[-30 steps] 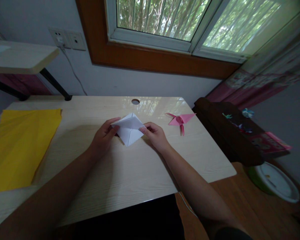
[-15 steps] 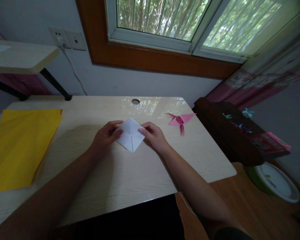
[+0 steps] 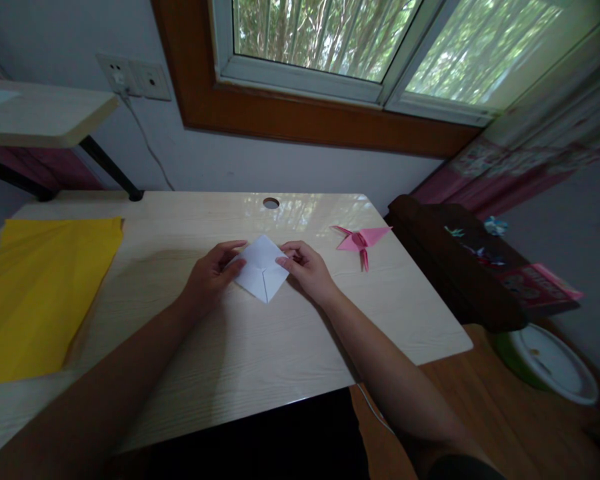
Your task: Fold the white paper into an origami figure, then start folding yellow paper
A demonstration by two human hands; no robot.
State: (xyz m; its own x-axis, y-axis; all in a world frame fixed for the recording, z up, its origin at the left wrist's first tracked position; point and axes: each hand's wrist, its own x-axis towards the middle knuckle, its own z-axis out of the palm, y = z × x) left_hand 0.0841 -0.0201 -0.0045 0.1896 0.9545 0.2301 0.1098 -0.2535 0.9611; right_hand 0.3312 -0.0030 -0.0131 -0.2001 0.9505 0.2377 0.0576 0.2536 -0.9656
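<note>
A folded white paper [image 3: 263, 270], diamond-shaped with a slit running down its lower half, is held between my two hands over the desk [image 3: 280, 353]. My left hand [image 3: 213, 270] pinches its left corner, thumb on top. At the right corner, my right hand [image 3: 307, 267] grips the paper with the thumb on the face and the fingers behind. To the right of my right hand lies a pink origami bird [image 3: 363, 241] with pointed wings. The paper's underside is hidden.
Yellow paper sheets [image 3: 45, 293] lie at the desk's left. A raised shelf [image 3: 45, 113] on black legs stands behind them. Near the back edge is a round cable hole [image 3: 271, 203]. Right of the desk are a dark wooden cabinet [image 3: 460, 267] and a round white-lidded bin [image 3: 555, 363].
The paper has tilted slightly, its lower tip rising a little. My right-hand fingers have shifted slightly behind it. Both hands keep their hold.
</note>
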